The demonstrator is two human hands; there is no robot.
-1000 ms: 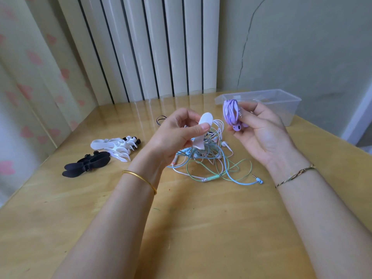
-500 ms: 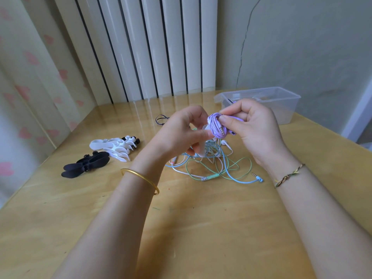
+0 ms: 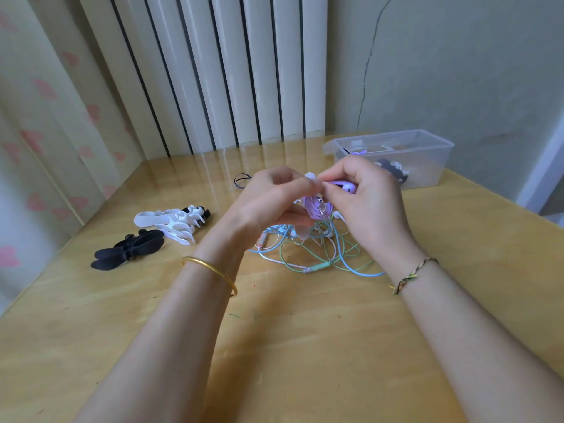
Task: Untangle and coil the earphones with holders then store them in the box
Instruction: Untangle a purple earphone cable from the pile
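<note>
The purple earphones [image 3: 319, 209] are wound into a small oval coil and held in the air between both hands, above the middle of the table [image 3: 305, 346] and over the tangle of earphones [image 3: 305, 254] that lies there. The coil's flat face is turned towards the camera, tipped a little to the left. One purple earbud [image 3: 346, 186] sticks out at its top and points towards the far right corner.

The left hand [image 3: 274, 203] grips a white holder [image 3: 305, 235] with its fingers curled round it. The holder's long axis is close to upright: its rounded top tip shows between the fingertips and its lower end points down at the tangle. The coil sits against the holder's middle. The right hand [image 3: 366, 203] pinches the purple earphones at the top of the coil, thumb and forefinger closed on the cord beside the earbud, the other fingers curled behind.

The tangle is a loose heap of green, blue and white cords, spreading towards the near right. The clear box [image 3: 427, 166] stands at the far right corner, long side along the far edge, lid off, with a few wrapped sets inside. Near the left edge lie spare white holders [image 3: 171, 221] in a pile and, just nearer, black holders [image 3: 128, 253], their long axes running roughly left to right. A dark cord loop [image 3: 241, 180] lies beyond the left hand towards the far edge. A gold bangle [image 3: 210, 273] is on the left wrist, a braided bracelet [image 3: 412, 274] on the right.
</note>
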